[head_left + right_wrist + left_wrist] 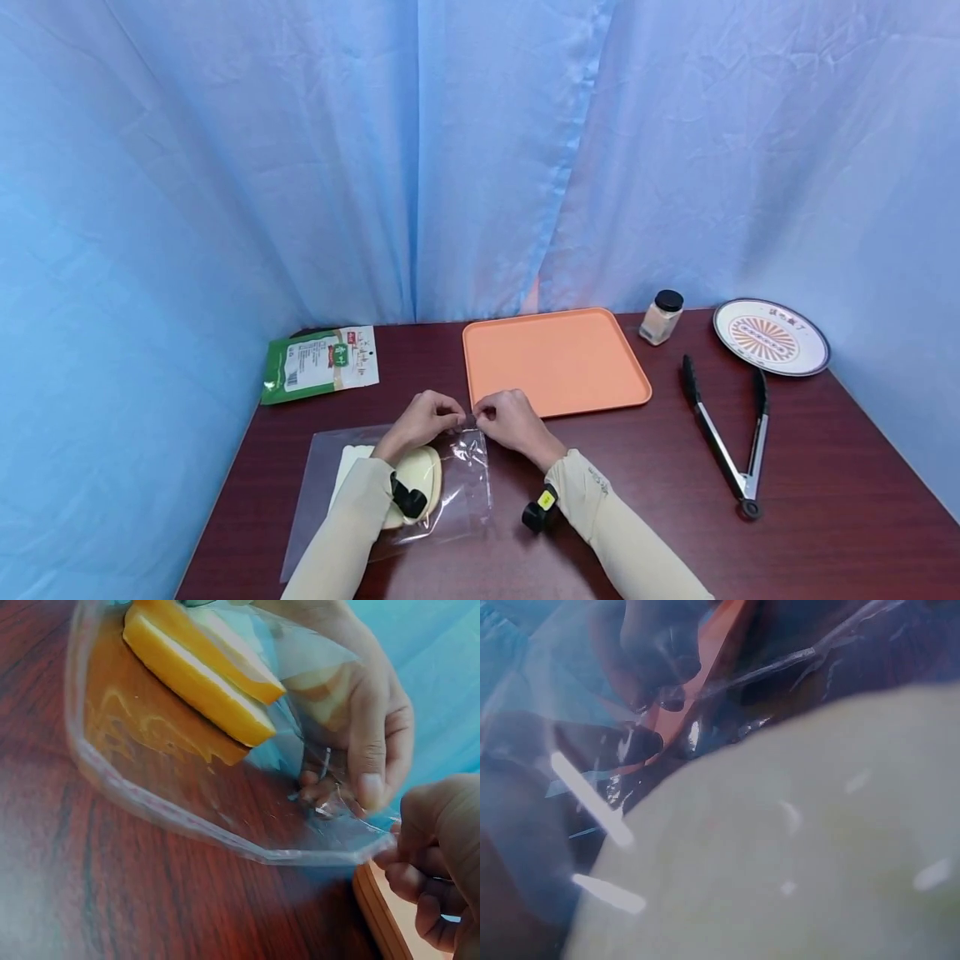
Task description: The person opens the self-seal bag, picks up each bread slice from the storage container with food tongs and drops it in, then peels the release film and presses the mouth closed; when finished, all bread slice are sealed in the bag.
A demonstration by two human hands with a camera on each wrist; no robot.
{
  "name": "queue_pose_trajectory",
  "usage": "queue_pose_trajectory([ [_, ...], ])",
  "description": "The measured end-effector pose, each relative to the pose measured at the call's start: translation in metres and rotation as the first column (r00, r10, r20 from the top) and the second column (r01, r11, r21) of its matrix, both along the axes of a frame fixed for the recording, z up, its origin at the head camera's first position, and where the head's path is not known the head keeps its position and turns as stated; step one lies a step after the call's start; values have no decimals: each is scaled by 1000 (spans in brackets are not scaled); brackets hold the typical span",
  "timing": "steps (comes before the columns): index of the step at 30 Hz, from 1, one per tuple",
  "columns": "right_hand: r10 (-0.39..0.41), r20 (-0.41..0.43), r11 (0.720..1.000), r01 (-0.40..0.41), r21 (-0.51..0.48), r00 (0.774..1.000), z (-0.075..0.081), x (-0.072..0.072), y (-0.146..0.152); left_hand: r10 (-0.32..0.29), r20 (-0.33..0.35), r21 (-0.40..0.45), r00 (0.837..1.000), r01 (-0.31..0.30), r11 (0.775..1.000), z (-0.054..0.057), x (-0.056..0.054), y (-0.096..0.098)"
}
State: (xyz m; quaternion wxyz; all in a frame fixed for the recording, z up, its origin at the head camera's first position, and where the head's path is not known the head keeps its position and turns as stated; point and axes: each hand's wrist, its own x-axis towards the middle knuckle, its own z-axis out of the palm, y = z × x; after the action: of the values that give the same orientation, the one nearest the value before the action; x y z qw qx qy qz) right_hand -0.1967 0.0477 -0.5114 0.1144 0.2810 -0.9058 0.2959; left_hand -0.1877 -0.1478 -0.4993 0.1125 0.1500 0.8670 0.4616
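Note:
A clear plastic bag (468, 487) lies on the table with pale yellow, flat pieces (426, 473) inside. In the right wrist view these pieces (199, 682) have bright yellow sides; their kind is not clear. My left hand (422, 423) pinches the bag near its far right corner, its forearm crossing above the contents. Close beside it, my right hand (513, 423) pinches the same corner between thumb and fingers. In the right wrist view the bag's mouth edge (172, 814) runs towards both hands. A pale surface (795, 825) fills most of the left wrist view, seen through shiny plastic.
An orange tray (555, 362) lies just beyond the hands. At the back left is a green and white packet (322, 364). To the right are a black-lidded jar (662, 318), a patterned plate (806, 350) and spread tongs (720, 446). Blue curtains (480, 158) border the table.

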Motion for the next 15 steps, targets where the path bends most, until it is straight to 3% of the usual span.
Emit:
queue_pose_trajectory([
  [6, -4, 34, 999, 5, -52, 999, 2, 1, 7, -3, -2, 10, 1000, 3, 1000, 0, 0, -1],
  [10, -1, 19, 1000, 2, -7, 1000, 3, 3, 6, 3, 0, 5, 1000, -3, 1000, 0, -1, -1],
  [15, -51, 1, 997, 51, 62, 999, 3, 4, 0, 1, 4, 13, 1000, -1, 1000, 0, 0, -1],
])
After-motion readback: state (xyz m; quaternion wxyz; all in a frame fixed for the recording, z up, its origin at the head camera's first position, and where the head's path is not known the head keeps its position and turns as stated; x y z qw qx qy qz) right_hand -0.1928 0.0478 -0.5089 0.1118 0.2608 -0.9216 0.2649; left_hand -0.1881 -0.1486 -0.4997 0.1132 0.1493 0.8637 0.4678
